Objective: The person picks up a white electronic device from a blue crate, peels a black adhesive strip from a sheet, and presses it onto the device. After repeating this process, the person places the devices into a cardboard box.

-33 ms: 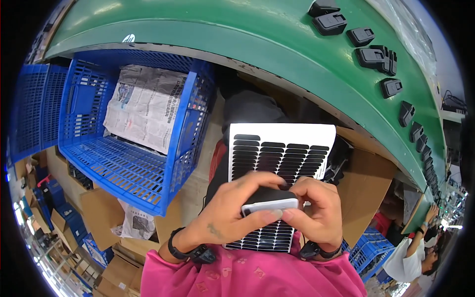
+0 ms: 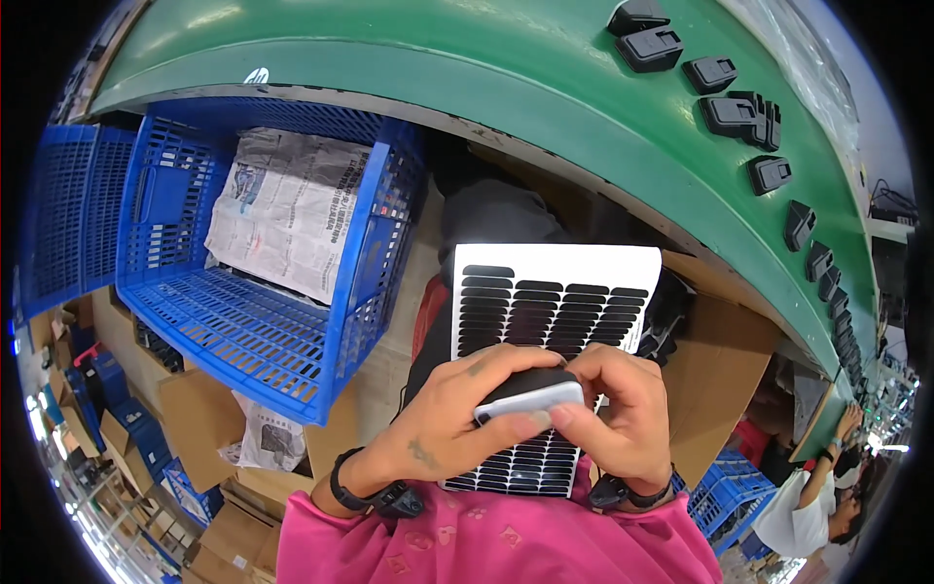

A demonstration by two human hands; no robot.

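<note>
Both hands hold a small black block with a light grey front face [image 2: 530, 400] above my lap. My left hand [image 2: 457, 404] wraps around its left side, thumb along the lower edge of the grey face and fingers over the black top. On the other side my right hand [image 2: 623, 409] is closed, its thumb at the block's right corner and its index finger bent against the far edge. Under the hands lies a white sheet with rows of black rounded stickers [image 2: 555, 255]. The fingertips behind the block are partly hidden.
To the left stands a blue plastic crate [image 2: 355, 282] with newspaper [image 2: 287, 209] inside. Several black devices [image 2: 715, 73] line the green bench [image 2: 545, 73] ahead. Cardboard boxes [image 2: 725, 365] stand around, and another person [image 2: 798, 511] is at the far right.
The block has tipped slightly, so more of its light grey face shows. My hands have shifted only a little around it.
</note>
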